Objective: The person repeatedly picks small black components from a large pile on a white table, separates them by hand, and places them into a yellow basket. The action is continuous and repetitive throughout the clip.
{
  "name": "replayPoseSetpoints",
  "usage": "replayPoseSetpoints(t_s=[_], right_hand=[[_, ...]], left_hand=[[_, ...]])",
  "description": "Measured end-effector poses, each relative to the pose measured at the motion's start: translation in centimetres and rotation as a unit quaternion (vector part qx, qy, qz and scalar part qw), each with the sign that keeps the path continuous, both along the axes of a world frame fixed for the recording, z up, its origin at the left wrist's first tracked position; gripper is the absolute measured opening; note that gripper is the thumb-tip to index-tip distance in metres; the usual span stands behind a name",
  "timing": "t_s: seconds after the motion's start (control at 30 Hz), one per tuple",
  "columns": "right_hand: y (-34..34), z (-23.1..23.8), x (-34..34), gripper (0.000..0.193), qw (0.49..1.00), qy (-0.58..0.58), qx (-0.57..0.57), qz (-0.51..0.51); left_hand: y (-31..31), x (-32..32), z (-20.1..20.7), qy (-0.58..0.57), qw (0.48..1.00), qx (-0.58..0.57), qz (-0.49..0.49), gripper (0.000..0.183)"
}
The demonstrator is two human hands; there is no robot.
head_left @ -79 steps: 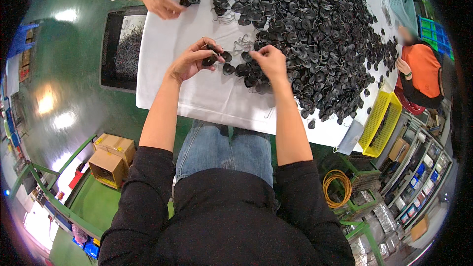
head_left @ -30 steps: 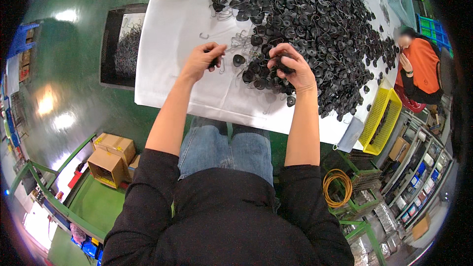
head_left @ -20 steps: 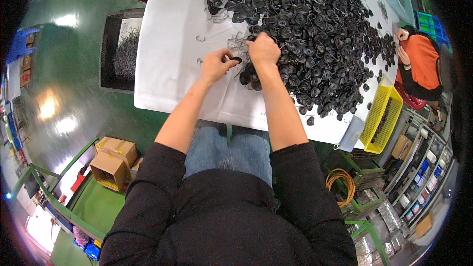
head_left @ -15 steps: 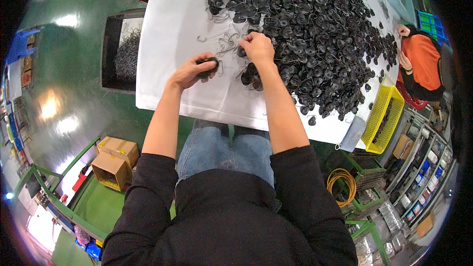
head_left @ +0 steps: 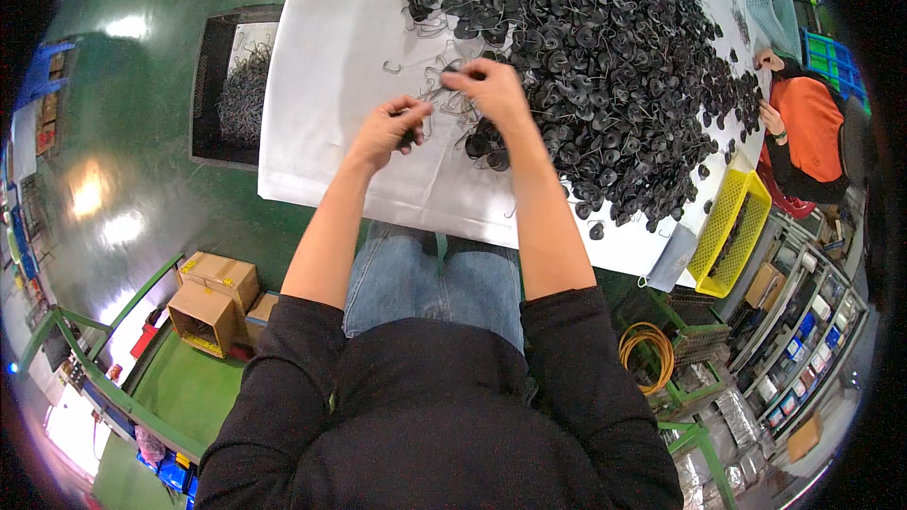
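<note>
Bulk looks left: heap of black discs (head_left: 605, 85) on worktop (head_left: 321, 123), upper centre-right of frame; bare wire hooks (head_left: 461, 105) loose alongside; bin (head_left: 200, 111) upper left holds wire pieces (head_left: 248, 99), finished or not unclear; left hand (head_left: 389, 130) curled round black disc (head_left: 407, 142), right hand (head_left: 490, 91) pinching dark disc (head_left: 454, 66), blurred.

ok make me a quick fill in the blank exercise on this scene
The heap of round pieces is coloured ____.
Of the person's hands, the ____ one is nearer the heap.
The table has a ____ top.
The dark bin of metal pieces stands to the table's ____.

Missing words: black; right; white; left.
</note>
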State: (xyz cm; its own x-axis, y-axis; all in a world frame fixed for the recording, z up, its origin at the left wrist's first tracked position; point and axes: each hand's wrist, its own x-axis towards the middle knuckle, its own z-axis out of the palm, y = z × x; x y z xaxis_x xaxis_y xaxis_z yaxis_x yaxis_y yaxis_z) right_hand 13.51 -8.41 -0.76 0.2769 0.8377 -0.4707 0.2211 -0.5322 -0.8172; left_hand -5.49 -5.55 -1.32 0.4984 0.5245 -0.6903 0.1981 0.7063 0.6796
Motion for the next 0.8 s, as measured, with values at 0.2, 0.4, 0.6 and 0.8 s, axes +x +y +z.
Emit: replayPoseSetpoints(t_s=[0.2,0.4,0.6,0.8], right_hand=[[-6.0,3.7,6.1,0.017,0.835,0.513,0.182,-0.082],[-8.4,2.6,5.7,0.014,0.904,0.374,0.076,-0.193],[-7.3,0.3,1.4,0.019,0.942,-0.319,0.109,-0.006],[-5.3,1.4,2.0,0.015,0.978,-0.164,0.085,-0.094]], left_hand=[[-6.5,5.0,-1.7,0.255,0.831,0.457,-0.19,0.03],[-3.9,4.0,-3.1,0.312,0.75,0.561,-0.159,0.032],[1.9,0.2,-0.3,0.241,0.918,0.283,-0.142,0.026],[2.5,-1.9,2.4,-0.027,0.997,-0.008,-0.065,0.028]])
